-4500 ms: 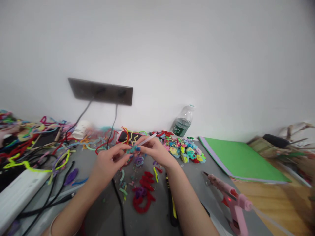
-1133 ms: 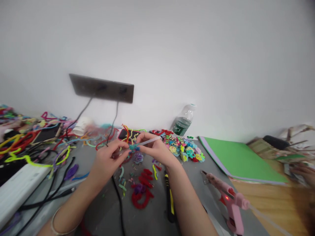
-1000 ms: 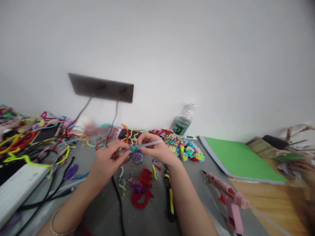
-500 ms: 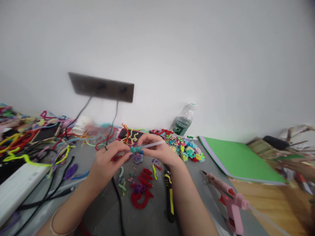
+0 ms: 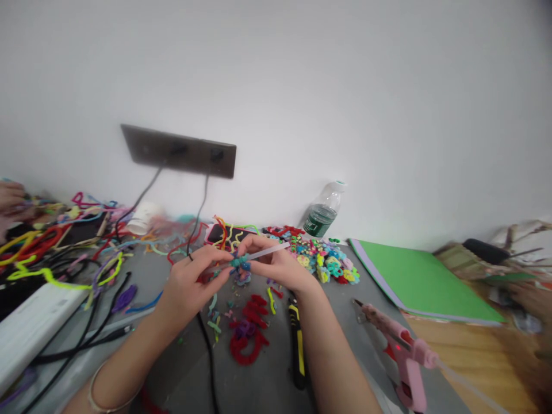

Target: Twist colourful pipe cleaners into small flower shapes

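Observation:
Both my hands meet above the grey table, around a translucent white stick that looks like a glue stick. A teal pipe cleaner is coiled tightly round the stick between my fingers. My left hand is closed in a pinch on the stick's left part, beside the coil. With fingertips closed on the coil, my right hand lies across the stick, whose right end sticks out above it. Below the hands are a red pipe-cleaner piece and black-and-yellow pliers.
A pink glue gun with a red light lies at right, near a green sheet. Behind are a bottle and a heap of small pipe-cleaner pieces. Cables and a white box lie left. Another person's hand shows far left.
My fingers have shifted slightly around the teal coil, and the stick's right end has tipped up a little. Another person's hand has come into view at the left edge.

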Action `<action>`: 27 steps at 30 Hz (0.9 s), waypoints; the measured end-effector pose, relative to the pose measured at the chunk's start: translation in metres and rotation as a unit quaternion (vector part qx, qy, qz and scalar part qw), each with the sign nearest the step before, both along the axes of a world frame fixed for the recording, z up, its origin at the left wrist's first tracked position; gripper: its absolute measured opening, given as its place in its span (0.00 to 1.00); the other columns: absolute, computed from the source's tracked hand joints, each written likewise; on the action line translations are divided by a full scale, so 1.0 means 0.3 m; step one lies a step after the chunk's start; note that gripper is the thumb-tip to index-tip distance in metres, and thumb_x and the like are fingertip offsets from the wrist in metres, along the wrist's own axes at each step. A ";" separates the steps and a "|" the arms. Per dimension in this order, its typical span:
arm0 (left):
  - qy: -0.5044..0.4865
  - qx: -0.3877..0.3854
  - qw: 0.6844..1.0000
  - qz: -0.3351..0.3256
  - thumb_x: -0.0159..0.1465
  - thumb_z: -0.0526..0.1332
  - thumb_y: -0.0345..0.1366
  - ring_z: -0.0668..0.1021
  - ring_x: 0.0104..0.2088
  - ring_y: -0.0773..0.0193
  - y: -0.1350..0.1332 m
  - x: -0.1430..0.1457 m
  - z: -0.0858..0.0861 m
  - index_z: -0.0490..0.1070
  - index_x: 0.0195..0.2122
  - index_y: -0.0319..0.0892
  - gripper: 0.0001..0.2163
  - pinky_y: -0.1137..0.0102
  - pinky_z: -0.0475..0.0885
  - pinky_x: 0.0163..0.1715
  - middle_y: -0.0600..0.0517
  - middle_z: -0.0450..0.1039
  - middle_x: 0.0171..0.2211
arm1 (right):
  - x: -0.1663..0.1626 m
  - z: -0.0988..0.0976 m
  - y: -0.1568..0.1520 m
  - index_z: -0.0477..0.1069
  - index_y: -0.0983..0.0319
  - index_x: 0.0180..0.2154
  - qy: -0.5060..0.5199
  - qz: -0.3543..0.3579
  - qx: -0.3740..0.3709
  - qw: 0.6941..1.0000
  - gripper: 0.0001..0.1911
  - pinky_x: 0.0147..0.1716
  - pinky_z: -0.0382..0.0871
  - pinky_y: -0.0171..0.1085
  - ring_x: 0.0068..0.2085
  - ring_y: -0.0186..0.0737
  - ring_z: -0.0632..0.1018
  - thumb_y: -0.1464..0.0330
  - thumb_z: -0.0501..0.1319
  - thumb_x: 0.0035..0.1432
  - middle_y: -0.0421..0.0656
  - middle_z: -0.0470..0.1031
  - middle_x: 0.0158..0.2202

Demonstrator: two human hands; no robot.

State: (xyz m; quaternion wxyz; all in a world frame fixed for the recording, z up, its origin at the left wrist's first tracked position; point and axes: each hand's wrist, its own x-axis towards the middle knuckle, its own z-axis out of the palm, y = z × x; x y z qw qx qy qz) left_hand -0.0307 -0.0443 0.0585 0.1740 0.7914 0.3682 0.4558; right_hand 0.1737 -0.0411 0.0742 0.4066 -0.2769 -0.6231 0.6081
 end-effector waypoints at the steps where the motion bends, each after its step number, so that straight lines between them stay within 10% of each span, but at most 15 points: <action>1: -0.004 -0.011 1.000 -0.003 0.61 0.62 0.35 0.71 0.20 0.69 -0.001 0.002 0.001 0.75 0.35 0.44 0.04 0.75 0.66 0.21 0.53 0.76 0.27 | 0.000 0.000 0.000 0.69 0.62 0.38 0.002 0.008 -0.005 1.000 0.13 0.34 0.73 0.33 0.32 0.33 0.77 0.62 0.67 0.57 0.39 0.73 0.33; 27: -0.020 -0.194 0.972 -0.133 0.62 0.59 0.33 0.71 0.23 0.70 -0.001 0.005 -0.007 0.65 0.38 0.44 0.04 0.77 0.63 0.24 0.58 0.73 0.26 | -0.005 -0.052 0.012 0.65 0.63 0.38 0.077 0.058 -0.021 0.995 0.08 0.29 0.76 0.32 0.26 0.32 0.79 0.67 0.63 0.61 0.38 0.76 0.25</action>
